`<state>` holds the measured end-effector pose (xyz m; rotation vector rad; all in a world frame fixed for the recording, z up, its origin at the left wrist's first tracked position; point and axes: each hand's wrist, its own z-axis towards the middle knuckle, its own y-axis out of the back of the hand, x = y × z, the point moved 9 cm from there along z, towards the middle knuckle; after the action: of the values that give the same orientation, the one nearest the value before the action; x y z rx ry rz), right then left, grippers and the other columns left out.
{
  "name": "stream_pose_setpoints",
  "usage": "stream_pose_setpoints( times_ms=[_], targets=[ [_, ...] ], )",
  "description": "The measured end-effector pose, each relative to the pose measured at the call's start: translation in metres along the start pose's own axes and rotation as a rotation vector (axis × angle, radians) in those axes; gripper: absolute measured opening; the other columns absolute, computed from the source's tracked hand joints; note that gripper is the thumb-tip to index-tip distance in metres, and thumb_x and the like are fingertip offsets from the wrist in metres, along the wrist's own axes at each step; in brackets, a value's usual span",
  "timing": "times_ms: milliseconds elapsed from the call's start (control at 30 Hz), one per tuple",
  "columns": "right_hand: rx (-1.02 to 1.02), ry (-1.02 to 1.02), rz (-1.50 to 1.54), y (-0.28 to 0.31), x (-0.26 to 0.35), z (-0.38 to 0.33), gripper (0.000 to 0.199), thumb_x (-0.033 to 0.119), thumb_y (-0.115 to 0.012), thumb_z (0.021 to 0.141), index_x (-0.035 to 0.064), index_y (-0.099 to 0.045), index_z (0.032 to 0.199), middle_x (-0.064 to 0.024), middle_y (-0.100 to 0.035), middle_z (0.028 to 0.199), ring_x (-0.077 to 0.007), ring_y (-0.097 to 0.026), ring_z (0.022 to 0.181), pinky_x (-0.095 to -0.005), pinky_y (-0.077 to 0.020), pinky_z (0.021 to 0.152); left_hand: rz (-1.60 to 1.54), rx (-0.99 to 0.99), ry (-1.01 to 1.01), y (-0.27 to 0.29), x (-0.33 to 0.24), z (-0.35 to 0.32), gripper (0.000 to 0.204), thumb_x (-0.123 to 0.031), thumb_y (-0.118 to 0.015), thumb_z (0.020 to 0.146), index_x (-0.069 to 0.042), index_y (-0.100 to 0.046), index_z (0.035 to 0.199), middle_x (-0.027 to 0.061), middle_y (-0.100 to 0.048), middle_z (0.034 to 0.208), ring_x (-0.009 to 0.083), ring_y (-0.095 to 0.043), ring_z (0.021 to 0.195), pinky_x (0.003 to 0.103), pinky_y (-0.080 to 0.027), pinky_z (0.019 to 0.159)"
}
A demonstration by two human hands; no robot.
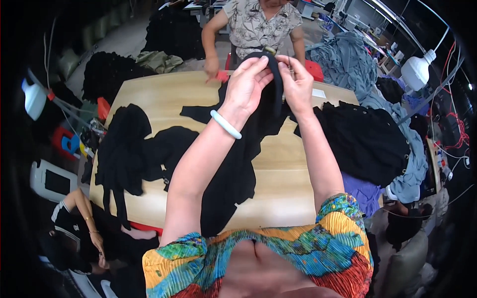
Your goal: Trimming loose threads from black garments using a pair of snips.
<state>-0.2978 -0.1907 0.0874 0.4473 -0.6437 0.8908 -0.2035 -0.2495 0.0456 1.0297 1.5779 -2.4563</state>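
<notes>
Held up over the table at arm's length is a black garment, its upper edge folded into a narrow band. My left hand, a pale bangle at its wrist, is closed on this band. A small greenish-gold thing shows at the top of the fold. On the band's other side, my right hand pinches with thumb and forefinger close to the cloth. A thin dark thing shows between those fingertips, too small to name. Below the hands, more black cloth spreads down the table.
The wooden table carries black garments on the left and a black pile on the right. Grey-blue cloth is heaped beyond. Across stands a person with a hand at a red thing. Another person sits lower left. A lamp hangs right.
</notes>
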Motion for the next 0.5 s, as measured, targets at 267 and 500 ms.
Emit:
stream_pose_setpoints(
  times_ms=[267, 500],
  targets=[
    [0.165, 0.088, -0.292, -0.014, -0.071, 0.022, 0.027, 0.005, -0.050, 0.079, 0.0029, -0.053, 0.105, -0.0090, -0.059, 0.094, -0.0116, -0.056, 0.083, -0.0231, -0.0431, 0.073, 0.098, -0.208, 0.014, 0.066, 0.040, 0.054, 0.010, -0.009, -0.057, 0.077, -0.007, -0.051, 0.085, 0.0029, -0.055, 0.081, 0.0150, -0.053, 0.076, 0.028, -0.043, 0.069],
    [0.078, -0.247, 0.003, 0.003, -0.126, -0.002, 0.026, 0.012, -0.053, 0.081, -0.0012, -0.052, 0.103, -0.0072, -0.057, 0.093, -0.0101, -0.052, 0.087, -0.0221, -0.0402, 0.078, -0.060, -0.218, 0.035, 0.107, 0.046, 0.074, 0.006, -0.012, -0.055, 0.079, -0.009, -0.050, 0.081, 0.0063, -0.056, 0.085, 0.0194, -0.053, 0.084, 0.033, -0.044, 0.079]
  ],
)
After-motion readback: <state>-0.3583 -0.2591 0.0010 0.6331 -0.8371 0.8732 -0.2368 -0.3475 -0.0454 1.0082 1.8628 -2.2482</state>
